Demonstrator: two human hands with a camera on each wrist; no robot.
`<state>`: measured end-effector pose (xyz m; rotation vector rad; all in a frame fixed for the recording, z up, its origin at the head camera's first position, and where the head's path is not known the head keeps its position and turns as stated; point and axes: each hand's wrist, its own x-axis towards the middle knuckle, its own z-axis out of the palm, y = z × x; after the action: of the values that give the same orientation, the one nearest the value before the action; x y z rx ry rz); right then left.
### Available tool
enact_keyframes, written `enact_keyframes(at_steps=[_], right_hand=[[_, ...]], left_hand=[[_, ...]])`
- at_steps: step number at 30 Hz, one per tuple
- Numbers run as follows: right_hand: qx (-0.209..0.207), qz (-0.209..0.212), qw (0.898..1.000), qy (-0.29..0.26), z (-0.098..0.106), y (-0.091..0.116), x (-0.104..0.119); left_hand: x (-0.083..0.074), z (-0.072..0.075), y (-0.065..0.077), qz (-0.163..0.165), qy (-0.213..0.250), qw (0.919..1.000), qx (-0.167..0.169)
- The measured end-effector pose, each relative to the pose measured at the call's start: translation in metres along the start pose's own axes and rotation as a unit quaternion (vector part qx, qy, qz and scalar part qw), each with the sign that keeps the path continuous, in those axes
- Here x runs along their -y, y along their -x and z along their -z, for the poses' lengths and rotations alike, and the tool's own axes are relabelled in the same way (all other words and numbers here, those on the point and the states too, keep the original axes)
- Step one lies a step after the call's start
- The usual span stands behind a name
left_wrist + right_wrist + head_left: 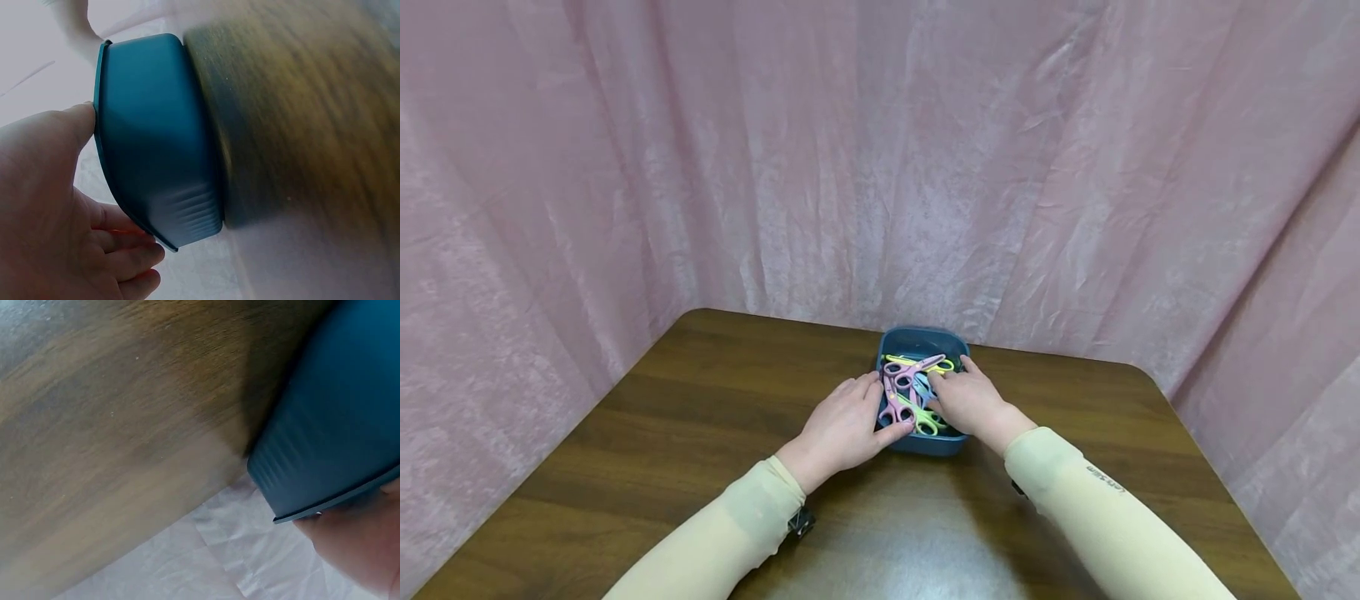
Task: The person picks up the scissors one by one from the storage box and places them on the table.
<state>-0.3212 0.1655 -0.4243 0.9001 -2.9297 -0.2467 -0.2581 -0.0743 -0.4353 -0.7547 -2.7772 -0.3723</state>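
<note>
A dark blue plastic bin (927,446) stands on the table with several craft scissors inside. My left hand (842,425) is at its left side, fingers fairly straight along the rim and thumb over the front left corner. In the left wrist view the left thumb (80,122) touches the bin's rim. My right hand (972,400) reaches in over the right side, thumb and forefinger pinching a pair of blue scissors (922,388). Around these lie pink scissors (891,398), purple scissors (917,367) and yellow-green scissors (922,419). The right wrist view hides the right fingertips behind the bin wall.
The brown wooden table (737,392) extends around the bin on both sides and in front. Close behind the bin, at the table's back edge, hangs a pink curtain (880,167).
</note>
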Motion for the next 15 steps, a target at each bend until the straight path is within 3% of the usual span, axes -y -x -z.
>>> enact_keyframes(at_steps=[9,15], right_hand=[[-0.014,-0.005,1.0,0.024,-0.0038,-0.0023,0.0038],[-0.017,0.002,1.0,-0.005,-0.0035,-0.0049,0.004]], left_hand=[[0.0003,-0.0005,0.0011,-0.003,-0.001,1.0,-0.002],[0.0039,-0.0004,0.0029,-0.002,-0.009,1.0,-0.002]])
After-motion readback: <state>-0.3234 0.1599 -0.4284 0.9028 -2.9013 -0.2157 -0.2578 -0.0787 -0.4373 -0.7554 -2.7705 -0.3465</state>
